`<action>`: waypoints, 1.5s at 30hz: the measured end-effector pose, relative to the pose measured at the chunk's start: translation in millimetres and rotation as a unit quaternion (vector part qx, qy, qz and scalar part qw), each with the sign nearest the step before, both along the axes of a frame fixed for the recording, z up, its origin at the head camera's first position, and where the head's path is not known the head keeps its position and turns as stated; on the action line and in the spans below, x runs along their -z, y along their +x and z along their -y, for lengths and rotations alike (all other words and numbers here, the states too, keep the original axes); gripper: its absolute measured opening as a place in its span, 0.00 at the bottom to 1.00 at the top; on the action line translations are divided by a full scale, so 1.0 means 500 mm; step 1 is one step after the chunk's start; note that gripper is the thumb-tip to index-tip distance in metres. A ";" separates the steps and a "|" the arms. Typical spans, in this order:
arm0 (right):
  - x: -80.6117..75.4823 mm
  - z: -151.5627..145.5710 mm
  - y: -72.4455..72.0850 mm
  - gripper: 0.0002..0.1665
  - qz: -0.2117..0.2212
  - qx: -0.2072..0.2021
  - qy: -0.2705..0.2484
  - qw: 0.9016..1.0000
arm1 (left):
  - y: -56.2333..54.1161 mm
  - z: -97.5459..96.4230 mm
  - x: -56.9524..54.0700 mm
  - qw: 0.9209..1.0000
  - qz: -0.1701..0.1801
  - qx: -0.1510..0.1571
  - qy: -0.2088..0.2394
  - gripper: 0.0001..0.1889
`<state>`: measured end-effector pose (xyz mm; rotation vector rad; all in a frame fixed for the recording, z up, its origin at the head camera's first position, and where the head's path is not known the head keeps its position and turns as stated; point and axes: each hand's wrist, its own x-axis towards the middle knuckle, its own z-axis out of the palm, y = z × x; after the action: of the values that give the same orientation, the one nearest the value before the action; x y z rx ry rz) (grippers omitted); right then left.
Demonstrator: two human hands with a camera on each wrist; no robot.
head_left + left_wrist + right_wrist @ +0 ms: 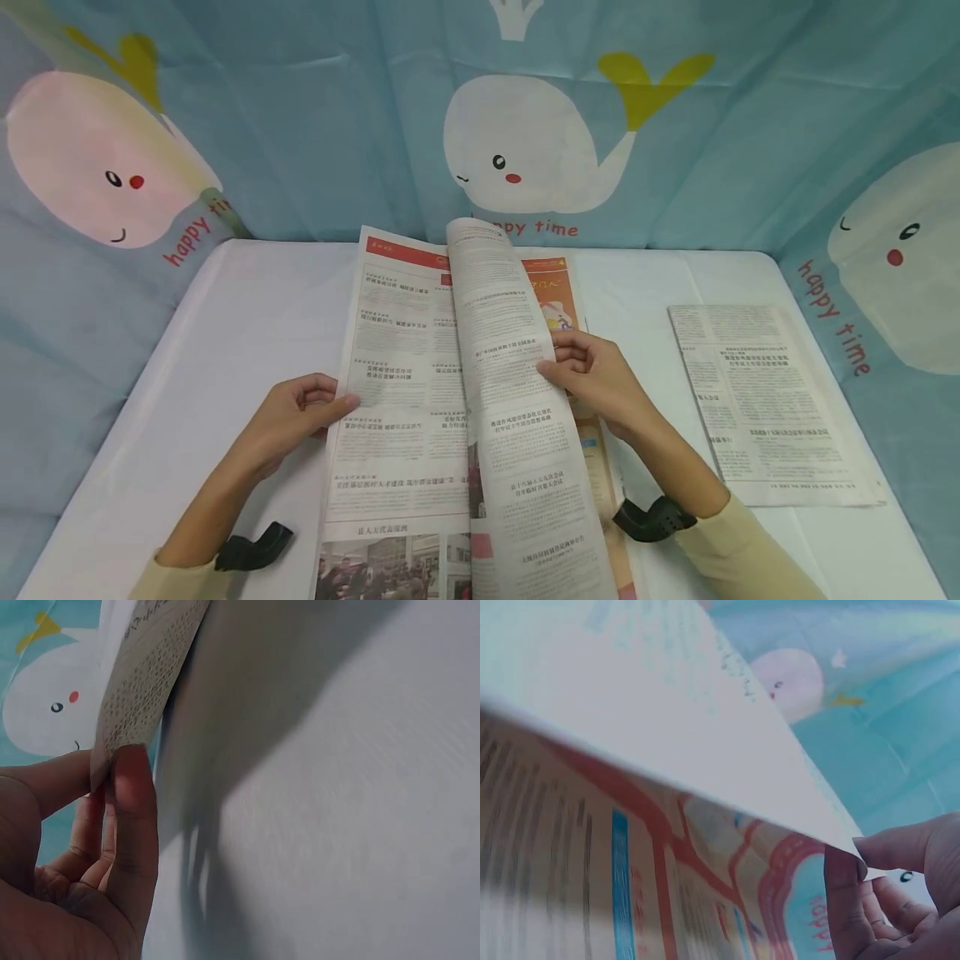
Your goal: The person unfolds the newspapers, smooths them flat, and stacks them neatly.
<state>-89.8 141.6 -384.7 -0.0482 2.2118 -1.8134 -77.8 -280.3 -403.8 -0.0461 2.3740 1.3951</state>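
the left hand (292, 417) pinches the newspaper (397, 400) by its edge, the right hand (600, 379) the curled page (513, 333); light, even tension should spare it creases.

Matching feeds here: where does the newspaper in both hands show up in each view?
Head: the newspaper is around centre, running off the bottom edge.
Left wrist: a narrow printed strip at upper left, its lower end pinched by the left hand.
Right wrist: across the left and centre, the lifted page's edge pinched by the right hand at lower right.
Shared landmark: the blue whale-print cloth behind.
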 end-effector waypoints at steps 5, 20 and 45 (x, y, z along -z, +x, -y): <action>-0.006 -0.029 -0.001 0.27 -0.003 0.008 0.029 1.000 | -0.001 0.017 0.003 1.000 0.006 -0.007 -0.025 0.27; -0.015 -0.127 0.008 0.36 0.017 0.054 0.011 0.998 | -0.002 0.070 -0.004 0.997 0.009 -0.013 -0.077 0.32; -0.015 -0.279 0.027 0.28 -0.016 0.052 -0.047 0.997 | -0.004 0.224 -0.025 0.988 0.013 -0.027 -0.154 0.40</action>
<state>-76.1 281.1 -377.0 0.0197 2.1879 -1.9850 -80.0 -392.1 -391.5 -0.2121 2.5606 1.0305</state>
